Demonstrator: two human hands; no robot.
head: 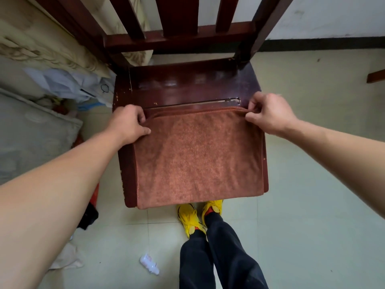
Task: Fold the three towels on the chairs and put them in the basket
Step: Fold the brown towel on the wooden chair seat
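Observation:
A rust-brown towel lies folded over on the seat of a dark wooden chair, covering the front part of the seat and reaching its front edge. My left hand pinches the towel's far left corner. My right hand pinches the far right corner. Both hold the doubled far edge, where two layers show. No basket or other towel is in view.
The chair's slatted back rises at the top. A bed or mattress with bedding and plastic bags crowds the left side. My feet in yellow shoes stand under the seat's front. A small white bottle lies on the tiled floor.

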